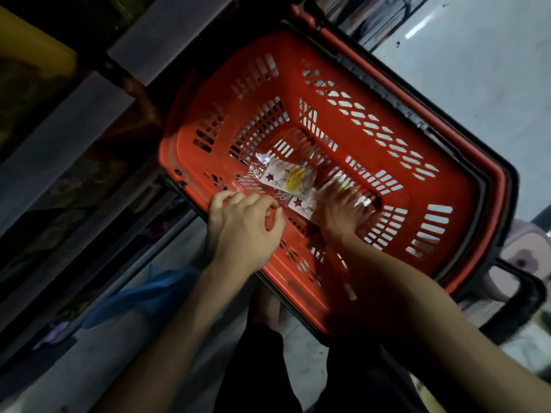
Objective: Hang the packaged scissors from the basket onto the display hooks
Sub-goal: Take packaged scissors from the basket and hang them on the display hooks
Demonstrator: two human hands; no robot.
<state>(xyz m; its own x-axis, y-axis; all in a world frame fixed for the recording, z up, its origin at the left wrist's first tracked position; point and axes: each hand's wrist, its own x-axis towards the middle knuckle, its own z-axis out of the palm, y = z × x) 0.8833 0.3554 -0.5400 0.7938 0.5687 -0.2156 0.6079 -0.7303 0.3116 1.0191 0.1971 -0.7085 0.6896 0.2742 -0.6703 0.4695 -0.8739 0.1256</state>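
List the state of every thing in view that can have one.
Left hand: fingers curled at the basket's near rim; hold unclear.
Right hand: inside the basket, fingers spread on the packs, blurred.
Basket: open side up, handle down along the rim.
Yellow-handled scissors pack: flat on the basket floor, unheld.
Second pack: flat, partly under the Right hand.

Right hand (343, 210) blurred over scissors packs (293, 177)

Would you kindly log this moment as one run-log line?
stage: pickup | packaged scissors: lying in red basket | right hand: fingers spread over them, blurred | left hand: curled at basket rim, grip unclear
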